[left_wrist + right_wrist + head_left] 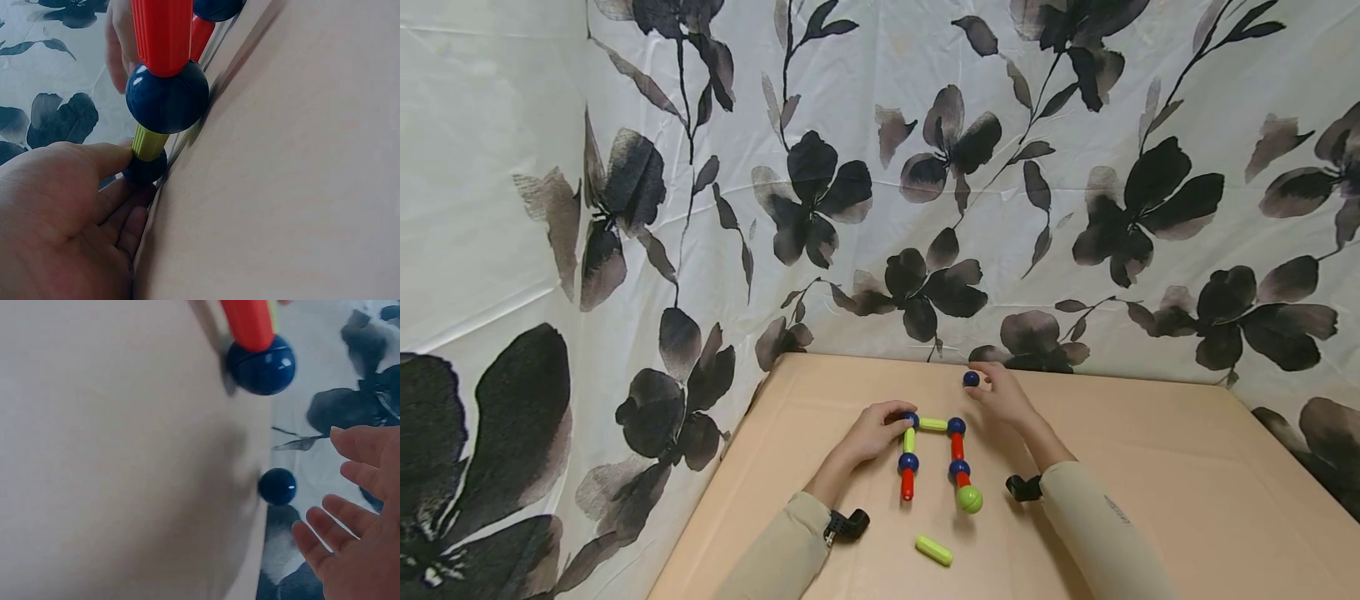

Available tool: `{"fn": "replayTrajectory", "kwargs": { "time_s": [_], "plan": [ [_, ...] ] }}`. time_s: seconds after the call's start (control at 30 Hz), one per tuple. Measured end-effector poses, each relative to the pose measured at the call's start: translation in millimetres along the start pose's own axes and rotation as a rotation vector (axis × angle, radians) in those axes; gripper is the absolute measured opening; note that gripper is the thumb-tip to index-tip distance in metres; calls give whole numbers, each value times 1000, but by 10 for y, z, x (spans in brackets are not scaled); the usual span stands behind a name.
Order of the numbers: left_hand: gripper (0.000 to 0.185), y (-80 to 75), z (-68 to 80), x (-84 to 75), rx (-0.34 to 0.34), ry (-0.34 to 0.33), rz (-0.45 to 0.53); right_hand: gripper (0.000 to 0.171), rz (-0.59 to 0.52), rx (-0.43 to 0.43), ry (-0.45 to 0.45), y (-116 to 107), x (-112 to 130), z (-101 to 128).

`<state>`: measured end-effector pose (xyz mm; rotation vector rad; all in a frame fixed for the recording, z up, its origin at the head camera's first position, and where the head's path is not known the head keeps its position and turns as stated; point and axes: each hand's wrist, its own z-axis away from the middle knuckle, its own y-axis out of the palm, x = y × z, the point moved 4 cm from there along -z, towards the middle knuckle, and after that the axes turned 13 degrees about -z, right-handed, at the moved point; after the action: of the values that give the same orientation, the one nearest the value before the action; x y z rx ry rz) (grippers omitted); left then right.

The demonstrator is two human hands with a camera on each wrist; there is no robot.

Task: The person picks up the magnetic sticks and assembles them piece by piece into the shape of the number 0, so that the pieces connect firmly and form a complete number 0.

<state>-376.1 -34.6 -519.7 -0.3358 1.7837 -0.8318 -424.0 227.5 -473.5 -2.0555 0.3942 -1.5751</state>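
A chain of rods and balls forms a three-sided frame on the table. My left hand grips its far-left corner at a dark blue ball, thumb against the yellow-green rod joined there. Nearer along that side come another blue ball and a red rod. My right hand is spread, fingers apart, beside a loose blue ball at the table's far side; in the right wrist view a gap shows between them. The frame's right side has red rods, blue balls and a green end ball.
A loose yellow-green rod lies on the table nearer to me, between the forearms. Behind the tan table and along its left hangs a white cloth with dark flowers. Black bands sit on both wrists.
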Motion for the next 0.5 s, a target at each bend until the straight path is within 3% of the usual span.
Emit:
{"fn": "replayTrajectory", "kwargs": {
  "time_s": [0.33,0.5],
  "plan": [
    [32,-4,-5,18,-5,5,-4,65,249,135,98,153,-101,-148],
    [32,-10,-5,17,-1,2,-8,59,312,129,131,173,-135,-163]
  ]
}}
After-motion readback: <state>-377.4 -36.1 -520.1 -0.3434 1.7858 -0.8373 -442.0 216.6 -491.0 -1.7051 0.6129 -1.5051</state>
